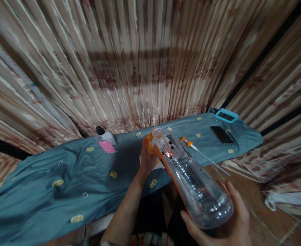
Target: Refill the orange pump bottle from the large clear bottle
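A large clear plastic bottle [191,177] with an orange side and printed pictures is tilted in front of me, its uncapped neck pointing up and away to the left. The fingers of my right hand [227,222] wrap around its base. My left hand [148,159] is closed at the neck, with orange showing by the fingers; whether that orange belongs to the bottle is unclear. A pale piece with a scalloped edge [159,164] lies partly hidden behind that hand. To the right of the bottle, an orange and white pump head with a long tube [192,145] rests on the cloth.
The bench has a blue-green cloth [130,177] with yellow patterns. At left stands a clear bottle with a black cap and pink label [106,143]. A black phone [221,135] and a blue-framed device [226,116] lie right. Striped curtains [145,68] hang close behind; tiled floor is below.
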{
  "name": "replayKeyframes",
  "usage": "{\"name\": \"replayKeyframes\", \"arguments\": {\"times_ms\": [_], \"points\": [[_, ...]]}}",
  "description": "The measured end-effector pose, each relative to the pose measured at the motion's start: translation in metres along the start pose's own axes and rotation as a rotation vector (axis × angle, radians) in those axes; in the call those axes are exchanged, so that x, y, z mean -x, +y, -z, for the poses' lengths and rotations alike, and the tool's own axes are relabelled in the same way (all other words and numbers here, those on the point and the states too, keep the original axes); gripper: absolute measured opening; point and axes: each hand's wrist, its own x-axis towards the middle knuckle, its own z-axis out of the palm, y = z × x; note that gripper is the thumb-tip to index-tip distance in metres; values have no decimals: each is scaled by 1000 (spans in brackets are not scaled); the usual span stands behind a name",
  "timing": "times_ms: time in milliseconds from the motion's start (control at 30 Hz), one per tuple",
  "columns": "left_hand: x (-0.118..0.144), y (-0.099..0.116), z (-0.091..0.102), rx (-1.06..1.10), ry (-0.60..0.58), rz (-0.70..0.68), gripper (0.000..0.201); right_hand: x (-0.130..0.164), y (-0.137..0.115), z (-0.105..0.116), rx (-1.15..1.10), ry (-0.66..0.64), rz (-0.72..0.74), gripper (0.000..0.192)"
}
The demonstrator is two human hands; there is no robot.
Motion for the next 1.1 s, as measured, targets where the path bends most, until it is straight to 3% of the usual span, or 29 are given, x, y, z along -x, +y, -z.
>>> {"name": "replayKeyframes", "arguments": {"times_ms": [567,733,1100], "points": [[0,-1,0,9,-9,19,54,-1,-4,1,66,2,2,120],[0,-1,0,-10,-7,1,55,-4,-5,3,166,13,97,116],[0,0,-1,-28,-6,37,55,-1,-4,-1,59,33,43,118]]}}
